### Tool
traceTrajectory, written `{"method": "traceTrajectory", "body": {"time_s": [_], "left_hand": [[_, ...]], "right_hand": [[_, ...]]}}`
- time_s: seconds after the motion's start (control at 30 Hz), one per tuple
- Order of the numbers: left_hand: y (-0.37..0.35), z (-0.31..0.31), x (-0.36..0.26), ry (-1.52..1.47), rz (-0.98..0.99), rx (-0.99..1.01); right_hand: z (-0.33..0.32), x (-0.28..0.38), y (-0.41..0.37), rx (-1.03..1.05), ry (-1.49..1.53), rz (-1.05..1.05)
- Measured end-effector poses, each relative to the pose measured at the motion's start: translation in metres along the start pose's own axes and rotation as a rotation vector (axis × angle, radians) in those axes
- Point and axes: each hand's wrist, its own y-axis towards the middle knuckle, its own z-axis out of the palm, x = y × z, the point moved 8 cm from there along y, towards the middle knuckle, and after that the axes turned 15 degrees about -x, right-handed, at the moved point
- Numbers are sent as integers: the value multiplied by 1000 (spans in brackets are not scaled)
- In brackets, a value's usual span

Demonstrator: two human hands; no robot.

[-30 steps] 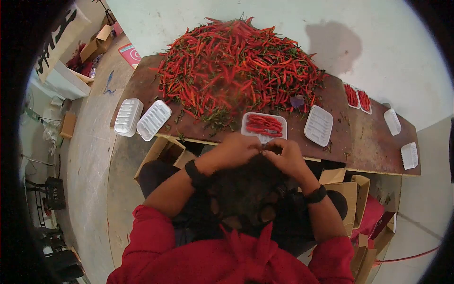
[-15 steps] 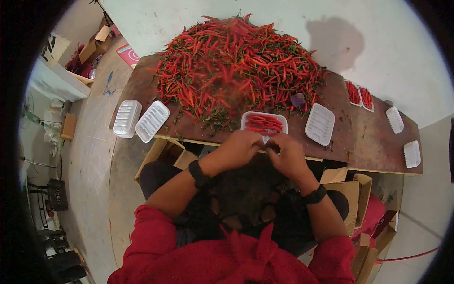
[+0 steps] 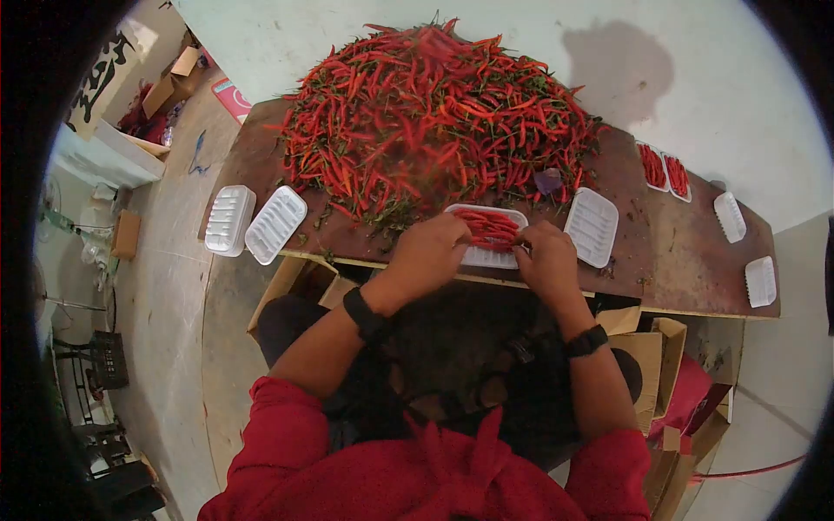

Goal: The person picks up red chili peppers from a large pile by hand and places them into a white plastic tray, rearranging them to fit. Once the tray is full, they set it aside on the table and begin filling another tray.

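A white foam tray [image 3: 486, 258] at the table's front edge holds a row of red chili peppers [image 3: 488, 227] lying side by side. My left hand [image 3: 430, 249] is over the tray's left end, its fingers closed at the left tips of the chilies. At the right end, my right hand [image 3: 548, 258] pinches with thumb and forefinger at the chilies' other tips. Fingers partly hide which single chili each hand grips. Just behind the tray rises a large heap of red chilies [image 3: 417, 113] with green stems.
Ribbed white trays lie upside down at left [image 3: 276, 224], beside a stack [image 3: 230, 221], and at right [image 3: 592, 227]. Two filled trays [image 3: 665, 172] sit farther right, near other white trays [image 3: 760, 282]. Cardboard boxes [image 3: 638, 356] stand under the table [image 3: 695, 278].
My hands have moved apart and forward, from close together in front of the tray to either end of the chilies in it.
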Motion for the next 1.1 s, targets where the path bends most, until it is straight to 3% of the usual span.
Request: {"method": "traceTrajectory", "body": {"time_s": [0.7, 0.8, 0.87, 1.1], "left_hand": [[29, -23, 42, 224, -38, -126], [36, -21, 36, 148, 88, -195], [36, -10, 26, 318, 317, -160], [34, -7, 47, 324, 213, -61]], "right_hand": [[1, 9, 8, -25, -35, -15], [-1, 9, 7, -40, -3, -9], [2, 9, 4, 30, -18, 0], [-5, 13, 2, 16, -2, 12]]}}
